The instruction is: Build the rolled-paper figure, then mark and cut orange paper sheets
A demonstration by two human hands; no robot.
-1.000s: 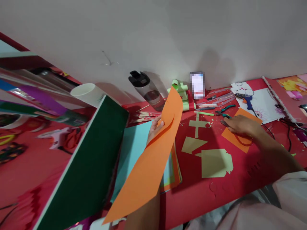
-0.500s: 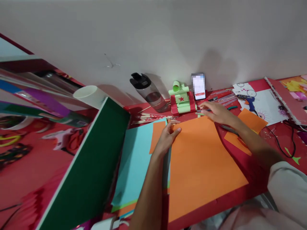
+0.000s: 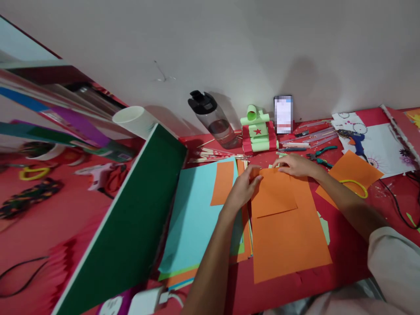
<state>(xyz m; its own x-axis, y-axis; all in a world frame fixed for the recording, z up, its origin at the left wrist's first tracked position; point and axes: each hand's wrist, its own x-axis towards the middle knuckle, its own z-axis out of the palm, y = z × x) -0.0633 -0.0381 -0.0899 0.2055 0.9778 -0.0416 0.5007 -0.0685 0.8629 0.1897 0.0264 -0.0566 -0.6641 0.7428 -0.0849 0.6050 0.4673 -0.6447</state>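
Note:
A large orange paper sheet point(image 3: 292, 249) lies on the red table in front of me. Over its upper part is a smaller orange paper piece point(image 3: 275, 197). My left hand point(image 3: 243, 186) pinches the small piece at its upper left corner, thumb on top and fingers bent over the far edge. Along the top edge, my right hand point(image 3: 293, 165) has its fingers closed on the paper near the upper right corner; its thumb is partly hidden. To the left, a stack of light blue sheets point(image 3: 193, 218) carries an orange strip point(image 3: 222, 183).
A green board point(image 3: 131, 223) stands upright on the left. Behind the papers are a water bottle point(image 3: 216, 122), a green-and-red paper model point(image 3: 258, 131) and a phone point(image 3: 283, 114). Pliers point(image 3: 323, 154), yellow-handled scissors point(image 3: 357, 186) and a blue glue gun point(image 3: 357, 140) lie right.
The large orange sheet now lies flatter, and a smaller orange piece shows over its upper part. Both hands are at the smaller piece's top edge. The view has shifted slightly left.

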